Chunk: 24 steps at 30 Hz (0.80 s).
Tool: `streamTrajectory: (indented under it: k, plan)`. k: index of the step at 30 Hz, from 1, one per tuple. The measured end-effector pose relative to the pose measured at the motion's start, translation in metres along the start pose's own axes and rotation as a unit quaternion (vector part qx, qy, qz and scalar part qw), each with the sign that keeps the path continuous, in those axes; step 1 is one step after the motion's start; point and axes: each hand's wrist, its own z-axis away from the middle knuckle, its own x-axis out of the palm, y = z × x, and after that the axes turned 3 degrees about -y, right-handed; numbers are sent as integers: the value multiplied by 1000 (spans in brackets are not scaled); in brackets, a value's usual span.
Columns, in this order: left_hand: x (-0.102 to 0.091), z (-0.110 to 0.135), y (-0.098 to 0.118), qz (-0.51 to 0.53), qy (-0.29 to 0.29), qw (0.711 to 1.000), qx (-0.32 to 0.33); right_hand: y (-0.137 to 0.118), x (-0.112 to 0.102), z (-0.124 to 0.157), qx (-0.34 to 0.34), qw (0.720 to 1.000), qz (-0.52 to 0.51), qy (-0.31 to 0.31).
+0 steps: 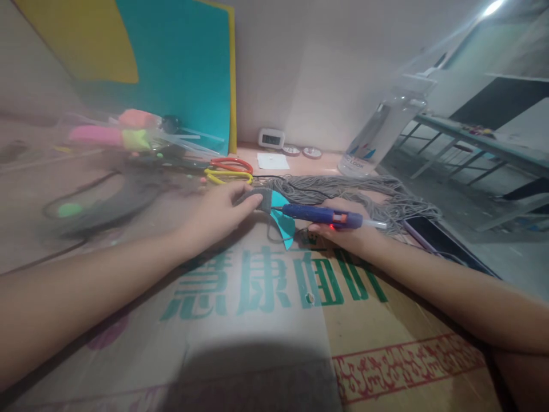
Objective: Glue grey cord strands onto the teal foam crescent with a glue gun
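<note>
My left hand [227,209] pinches a small piece wrapped in grey cord [265,200] between thumb and fingers. A bright turquoise sheet [283,228] sticks out from the wrapped piece toward the right and down. A loose loop of grey cord hangs beside it. My right hand [343,229] is closed around a blue glue gun [311,214], partly hidden behind it. The gun's nozzle points left and meets the edge of the cord-wrapped piece. A clear glue stick [374,224] protrudes from the gun's back end, and a small red light glows on its underside.
Printed cardboard [257,343] covers the table. Scissors [229,170] with red and yellow handles lie behind my left hand. Grey cord [386,189] is heaped behind my right hand, near a phone [446,243] and a clear bottle [373,137]. A small digital clock [271,138] stands by the wall.
</note>
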Motion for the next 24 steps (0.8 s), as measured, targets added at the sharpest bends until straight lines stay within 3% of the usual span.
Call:
streamTrajectory:
  k: [24]
  plan:
    - [-1,-1,1,-8,-23,1000,-10,0,-1,-1,20,1000,-4,0]
